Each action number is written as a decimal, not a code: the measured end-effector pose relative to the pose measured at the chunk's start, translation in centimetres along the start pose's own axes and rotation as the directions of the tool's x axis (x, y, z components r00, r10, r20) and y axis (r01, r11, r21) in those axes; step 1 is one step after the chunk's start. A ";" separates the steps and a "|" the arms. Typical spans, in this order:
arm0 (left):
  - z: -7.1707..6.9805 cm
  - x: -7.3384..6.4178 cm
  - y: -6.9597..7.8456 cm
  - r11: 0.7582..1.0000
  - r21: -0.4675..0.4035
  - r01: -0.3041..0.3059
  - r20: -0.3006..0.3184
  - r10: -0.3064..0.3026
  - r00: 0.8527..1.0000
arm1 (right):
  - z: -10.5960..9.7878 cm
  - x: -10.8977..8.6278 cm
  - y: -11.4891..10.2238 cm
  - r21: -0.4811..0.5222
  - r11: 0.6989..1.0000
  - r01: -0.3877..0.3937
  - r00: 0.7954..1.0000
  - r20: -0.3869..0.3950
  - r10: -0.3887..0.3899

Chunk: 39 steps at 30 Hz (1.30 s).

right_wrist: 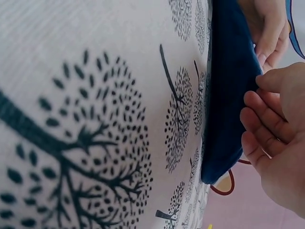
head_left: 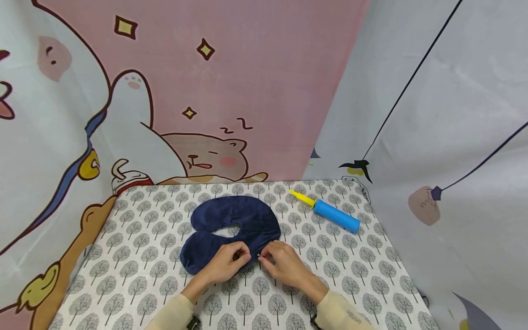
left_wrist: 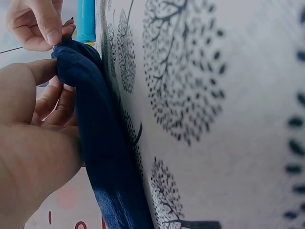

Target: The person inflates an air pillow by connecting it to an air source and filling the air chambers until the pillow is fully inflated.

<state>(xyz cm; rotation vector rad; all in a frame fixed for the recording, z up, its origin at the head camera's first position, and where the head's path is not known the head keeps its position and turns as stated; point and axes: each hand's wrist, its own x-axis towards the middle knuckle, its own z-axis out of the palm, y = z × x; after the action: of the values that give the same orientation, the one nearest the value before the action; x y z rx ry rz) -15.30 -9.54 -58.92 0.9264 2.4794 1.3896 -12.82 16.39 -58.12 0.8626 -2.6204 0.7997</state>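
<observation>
Head view: a navy U-shaped pillow point(head_left: 257, 224) lies on the tree-print cloth point(head_left: 140, 243) covering the counter, its rounded ends toward the left and close together; a narrow gap within the U exposes the cloth. The pillow's inside is not visible. Beyond the pillow, to the right and well apart from my hands, lies a blue pump point(head_left: 336, 216) on its side, its yellow nozzle point(head_left: 303, 198) directed toward the far edge of the counter. A pink printed backdrop point(head_left: 280, 91) with cartoon animals bounds the far side; a pale hanging point(head_left: 453, 114) bounds the right. My hands partly obstruct the pillow's near edge in this view. Cream sleeves point(head_left: 342, 307) cover my forearms, with dark bands partly visible at the wrists. My left hand point(head_left: 226, 261) is positioned at the near edge, its thumb and forefinger bent toward each other; the left wrist view shows it pinching the navy fabric between thumb and fingers. My right hand point(head_left: 286, 262) is just beside it, thumb and forefinger pinching a small shiny piece point(head_left: 259, 255) at the pillow's edge; the piece is too small to identify. The right wrist view shows the remaining right fingers loosely bent alongside the fabric.
</observation>
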 end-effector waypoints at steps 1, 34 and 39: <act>0.0 0.0 0.0 1.000 0.002 0.003 0.001 -0.003 1.000 | 0.0 0.0 0.0 0.014 1.000 -0.008 1.000 0.002 0.008; -0.4 -2.0 1.4 0.974 0.181 -0.139 0.222 0.098 0.970 | -2.9 0.2 6.7 0.107 0.966 -0.234 0.972 0.016 0.233; -0.6 -2.4 1.7 0.975 0.173 -0.142 0.240 0.098 0.966 | -3.1 0.4 7.0 0.135 0.950 -0.280 0.960 0.047 0.276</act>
<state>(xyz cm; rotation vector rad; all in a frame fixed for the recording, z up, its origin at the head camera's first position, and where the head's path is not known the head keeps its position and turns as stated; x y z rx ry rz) -12.87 -10.69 -57.55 1.2200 2.4425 1.0201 -17.14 22.69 -58.40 0.5442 -2.7752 1.0619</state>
